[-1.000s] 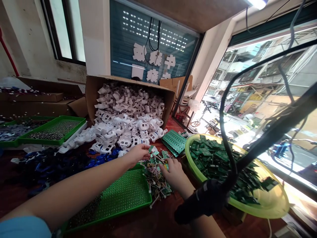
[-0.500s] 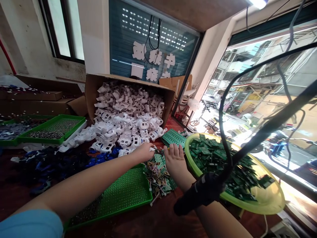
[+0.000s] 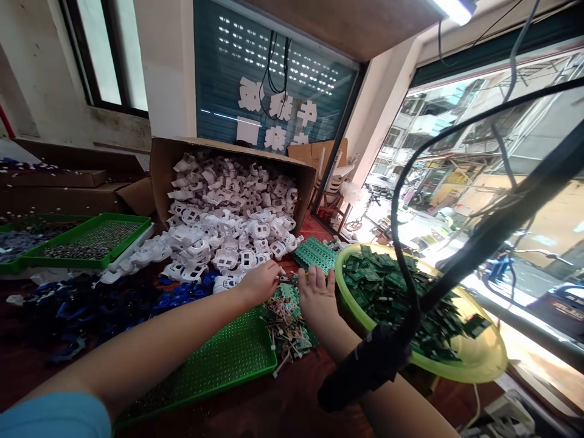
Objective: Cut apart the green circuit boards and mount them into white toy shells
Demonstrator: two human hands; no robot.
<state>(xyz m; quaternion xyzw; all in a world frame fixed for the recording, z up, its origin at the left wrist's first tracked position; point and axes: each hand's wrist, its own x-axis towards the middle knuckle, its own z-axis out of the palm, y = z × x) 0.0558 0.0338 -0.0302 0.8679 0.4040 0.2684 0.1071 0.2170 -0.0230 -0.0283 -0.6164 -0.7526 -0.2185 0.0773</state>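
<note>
- Looks like a close two-handed step, working a small metal-tipped tool (image 3: pixel 288 279) between the left fingers (image 3: pixel 272 271) and right fingers (image 3: pixel 314 280).
- Pinched together at left, close by the tool's tip; cannot tell whether with a small part caught inside.
- Curled over the tool at right, with a bit of yellow, probably handle, showing past the knuckles.
- Just below both sets of fingers, a heap of wired boards (image 3: pixel 289 328) on the desk (image 3: pixel 283 404); below left, a green tray (image 3: pixel 228 344); beyond right, green panels (image 3: pixel 316 253); further right, a yellow basin (image 3: pixel 486 358) of loose boards; beyond left, white shells (image 3: pixel 237 234).
- Judging from the pose, calls for a firm left pinch, a level tool and a short, controlled squeeze at right.
- Hard to make out: the tool's type, mostly covered by the right fingers, and the tiny gap at the tip.
- Partly hidden: the right forearm (image 3: pixel 401 404), behind a black rod (image 3: pixel 365 368).
</note>
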